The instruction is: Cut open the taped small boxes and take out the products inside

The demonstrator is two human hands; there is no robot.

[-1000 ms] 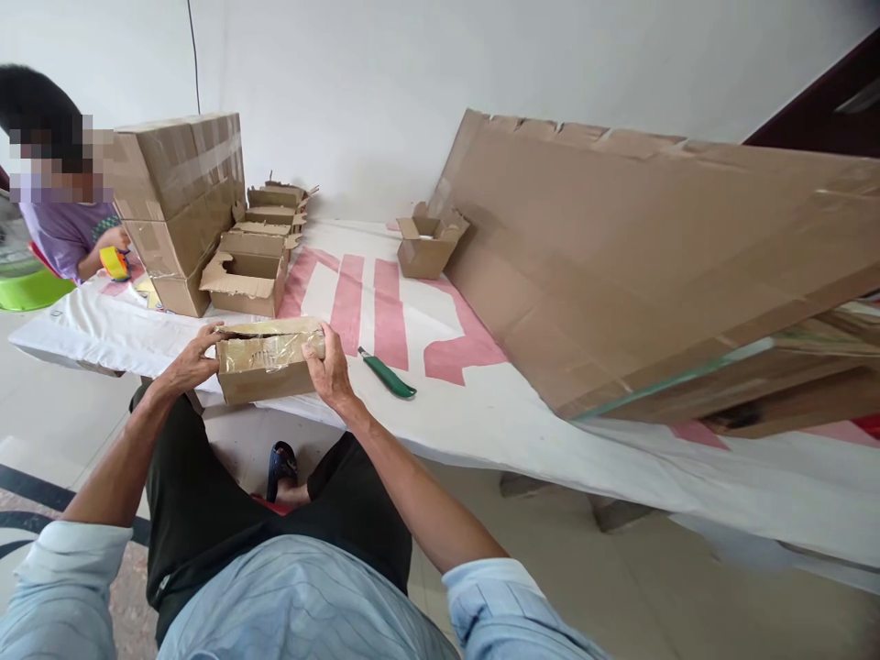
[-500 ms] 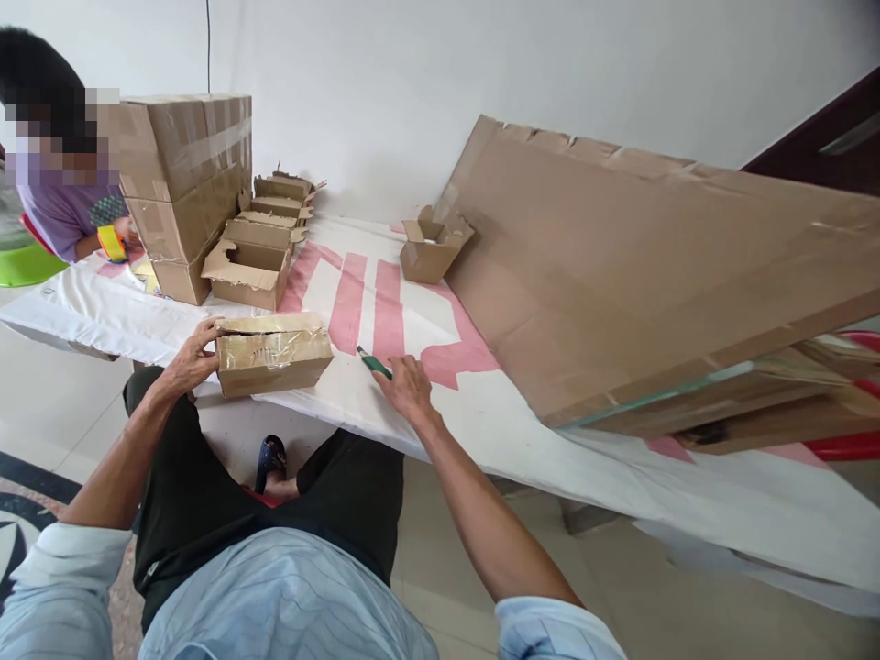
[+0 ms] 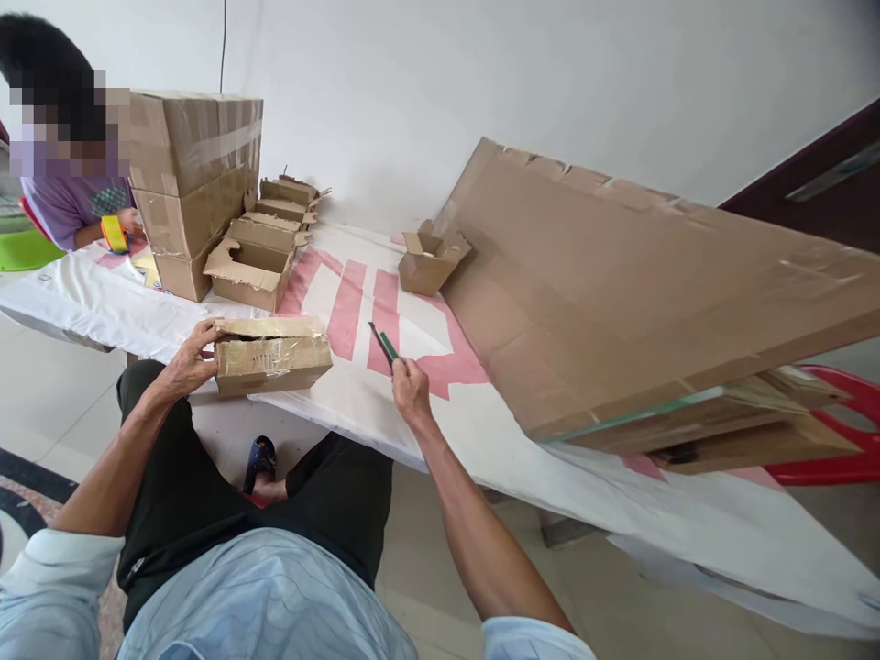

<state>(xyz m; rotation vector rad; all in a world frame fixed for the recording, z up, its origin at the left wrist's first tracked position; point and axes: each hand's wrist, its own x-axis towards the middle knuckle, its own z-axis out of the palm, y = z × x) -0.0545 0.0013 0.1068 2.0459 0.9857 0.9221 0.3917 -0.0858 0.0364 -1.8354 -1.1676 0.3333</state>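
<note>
A small taped cardboard box (image 3: 275, 359) sits at the front edge of the table, with a dark gap along its upper side. My left hand (image 3: 191, 359) grips the box's left end, its fingers at the top corner. To the right of the box, my right hand (image 3: 411, 385) is closed round a green utility knife (image 3: 386, 345). The knife's dark blade points up and to the left, away from the box and above the cloth. Part of its handle is hidden in my fingers.
Taped cartons (image 3: 199, 183) are stacked at the left, beside several open small boxes (image 3: 251, 275). Another open box (image 3: 427, 270) leans near a large cardboard carton (image 3: 639, 302) on the right. A person (image 3: 75, 202) sits at the far left. A red stool (image 3: 825, 472) stands at right.
My right hand has turned the knife more upright and shifted slightly to the right, and more of the blade shows. My left hand stays on the box.
</note>
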